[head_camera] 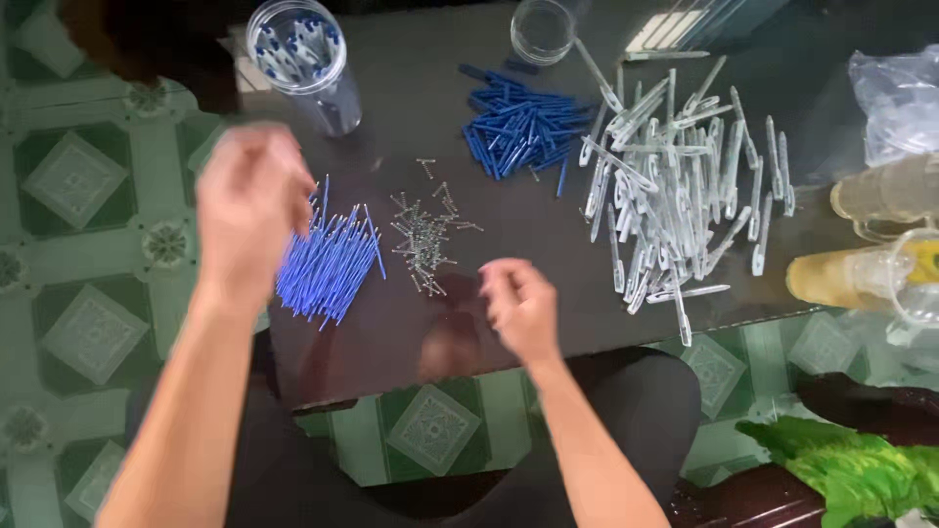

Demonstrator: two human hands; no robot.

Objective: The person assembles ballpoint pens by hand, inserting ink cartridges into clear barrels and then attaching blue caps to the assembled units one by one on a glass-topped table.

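My left hand [249,200] hovers blurred above the left end of a dark low table [391,323], over a pile of thin blue ink refills [328,264]. Its fingers curl loosely; whether it holds anything is hidden by blur. My right hand [518,305] sits near the table's front edge, fingers pinched together, just right of a small heap of metal springs [423,240]. I cannot tell if something tiny is between its fingers. A pile of blue pen caps [518,132] lies further back. A wide spread of clear pen barrels [675,186] covers the right side.
A clear plastic cup [303,59] with finished pens stands at the back left. An empty clear cup [543,29] sits at the back middle. Plastic bags and jars [890,196] crowd the right edge. Green patterned floor tiles [88,235] surround the table.
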